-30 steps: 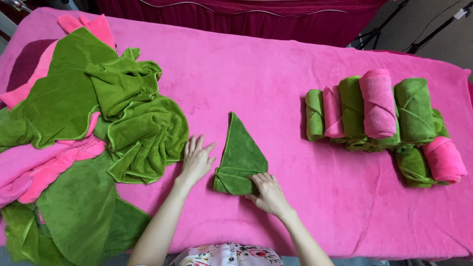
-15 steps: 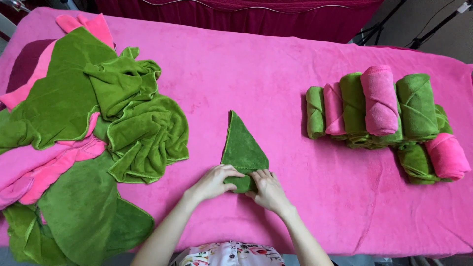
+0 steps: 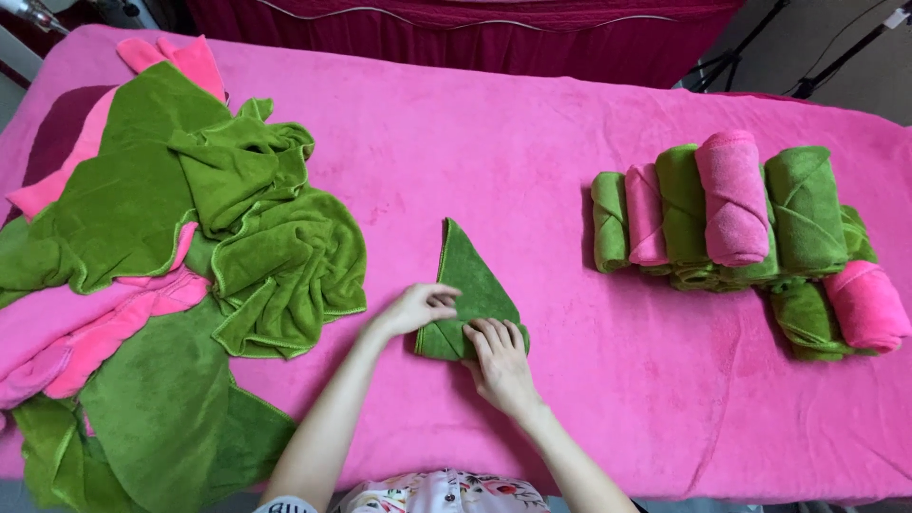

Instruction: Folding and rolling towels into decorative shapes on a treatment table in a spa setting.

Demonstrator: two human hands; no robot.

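Note:
A green towel (image 3: pixel 467 275) lies folded into a narrow triangle in the middle of the pink-covered table (image 3: pixel 532 142), its point away from me and its near end rolled up. My left hand (image 3: pixel 418 306) grips the left side of the roll, thumb and fingers pinching the cloth. My right hand (image 3: pixel 497 353) presses on the right side of the roll with fingers curled over it.
A loose heap of green and pink towels (image 3: pixel 180 247) covers the table's left part. A stack of rolled green and pink towels (image 3: pixel 731 218) sits at the right. Dark stands (image 3: pixel 731 62) are behind the table.
My left hand moved from lying flat on the table beside the towel onto its rolled end. The roll has advanced a little toward the towel's point.

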